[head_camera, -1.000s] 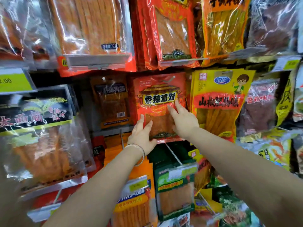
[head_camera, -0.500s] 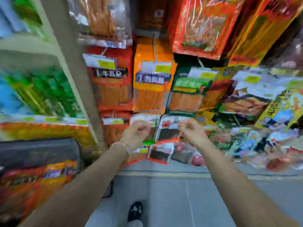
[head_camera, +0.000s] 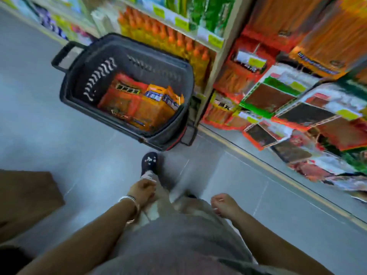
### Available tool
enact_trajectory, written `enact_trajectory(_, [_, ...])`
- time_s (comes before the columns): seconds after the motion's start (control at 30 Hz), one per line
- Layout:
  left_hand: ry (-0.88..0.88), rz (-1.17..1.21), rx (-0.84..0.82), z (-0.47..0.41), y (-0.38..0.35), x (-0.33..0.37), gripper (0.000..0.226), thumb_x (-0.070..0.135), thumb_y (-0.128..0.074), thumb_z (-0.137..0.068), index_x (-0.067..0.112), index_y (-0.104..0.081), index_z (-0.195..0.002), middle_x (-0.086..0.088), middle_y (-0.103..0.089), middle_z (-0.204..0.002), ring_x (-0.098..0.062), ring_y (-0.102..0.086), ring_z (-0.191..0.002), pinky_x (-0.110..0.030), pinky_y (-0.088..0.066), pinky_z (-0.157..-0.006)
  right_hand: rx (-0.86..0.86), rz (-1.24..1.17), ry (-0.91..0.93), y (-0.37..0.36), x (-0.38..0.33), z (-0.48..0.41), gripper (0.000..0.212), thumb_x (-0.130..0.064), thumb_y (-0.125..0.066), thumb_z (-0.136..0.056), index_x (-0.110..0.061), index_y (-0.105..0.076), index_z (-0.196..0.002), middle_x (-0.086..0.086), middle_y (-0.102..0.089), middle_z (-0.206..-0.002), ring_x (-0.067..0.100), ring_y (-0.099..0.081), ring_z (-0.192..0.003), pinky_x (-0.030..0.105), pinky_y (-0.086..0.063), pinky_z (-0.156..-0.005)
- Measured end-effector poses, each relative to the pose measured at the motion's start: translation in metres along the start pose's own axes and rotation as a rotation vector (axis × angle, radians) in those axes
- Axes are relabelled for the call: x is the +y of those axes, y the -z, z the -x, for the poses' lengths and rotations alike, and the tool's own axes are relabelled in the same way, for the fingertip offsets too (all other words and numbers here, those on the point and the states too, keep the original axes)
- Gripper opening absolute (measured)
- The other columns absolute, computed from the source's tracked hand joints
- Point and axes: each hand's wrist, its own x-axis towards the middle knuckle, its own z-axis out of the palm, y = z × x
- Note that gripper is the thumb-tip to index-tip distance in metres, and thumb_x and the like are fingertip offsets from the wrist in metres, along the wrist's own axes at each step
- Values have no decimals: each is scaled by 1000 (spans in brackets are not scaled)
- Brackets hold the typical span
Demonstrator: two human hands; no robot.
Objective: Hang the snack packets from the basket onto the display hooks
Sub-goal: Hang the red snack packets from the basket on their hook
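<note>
The grey tiled floor carries everything here. A black basket stands on it well ahead of the left fingers, close against the foot of the shelf. Red and orange snack packets lie on the basket's bottom. Between the basket and the left fingers, a dark shoe rests on the tiles. A brown box, blurred, sits on the floor well to the left of those fingers. Out beyond the right fingers, to their right, a yellow strip runs along the floor at the shelf's base. Bottles with orange caps stand in a row on the shelf, just behind the basket.
</note>
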Motion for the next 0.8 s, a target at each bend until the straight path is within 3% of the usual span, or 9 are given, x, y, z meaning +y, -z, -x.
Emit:
enact_trajectory(0.1, [70, 68, 10, -19, 36, -4, 16, -1, -48, -91, 8, -62, -89, -15, -59, -86, -25, -56, -72, -27, -49, -64, -74, 232, 24, -15, -33, -13, 28, -16, -49, -89, -14, -53, -61, 10, -53, -67, 22, -50, -63, 27, -37, -59])
enact_trajectory(0.2, [121, 105, 29, -43, 77, -1, 19, 1, -48, -91, 11, -63, -86, -13, -60, -82, -20, -55, -63, -19, -50, -49, -87, 344, 52, -28, -84, -29, 20, -19, -52, -89, -2, -62, -83, 11, -58, -78, 23, -55, -71, 26, -38, -61])
enact_trajectory(0.27, [121, 127, 24, -62, 105, 8, 19, 3, -48, -92, 11, -64, -87, -10, -61, -81, -18, -56, -63, -21, -52, -54, -86, 290, 88, -40, -127, -37, 15, -18, -55, -90, -6, -62, -96, 12, -61, -88, 20, -55, -71, 27, -42, -62])
enact_trajectory(0.33, [102, 123, 0, -80, 138, 24, 16, 6, -49, -92, 10, -65, -92, -8, -63, -82, -17, -57, -65, -22, -51, -57, -71, 214, 163, -56, -174, -40, 4, -17, -55, -91, -16, -59, -90, 7, -63, -89, 13, -56, -68, 20, -43, -59])
enact_trajectory(0.5, [-3, 82, -57, -125, 222, 77, 16, 15, -46, -95, 15, -63, -93, -6, -65, -90, -16, -60, -72, -25, -44, -63, -49, 136, 301, -105, -286, -56, 11, -25, -56, -94, -31, -58, -85, -6, -65, -82, -4, -54, -57, 13, -39, -53])
enact_trajectory(0.63, [-87, 65, -74, -166, 273, 117, 21, 13, -42, -97, 11, -60, -107, -4, -64, -97, -16, -62, -81, -25, -47, -71, -60, 96, 279, -138, -355, -94, 7, -28, -56, -93, -33, -57, -88, 1, -66, -90, 4, -59, -62, 20, -47, -58])
enact_trajectory(0.8, [-194, 123, -85, -229, 295, 164, 15, 9, -45, -96, 10, -60, -101, -3, -63, -94, -9, -60, -77, -8, -47, -62, 100, 19, 140, -166, -407, -179, 12, -37, -62, -88, -28, -55, -91, 1, -65, -96, 21, -62, -88, 37, -50, -82])
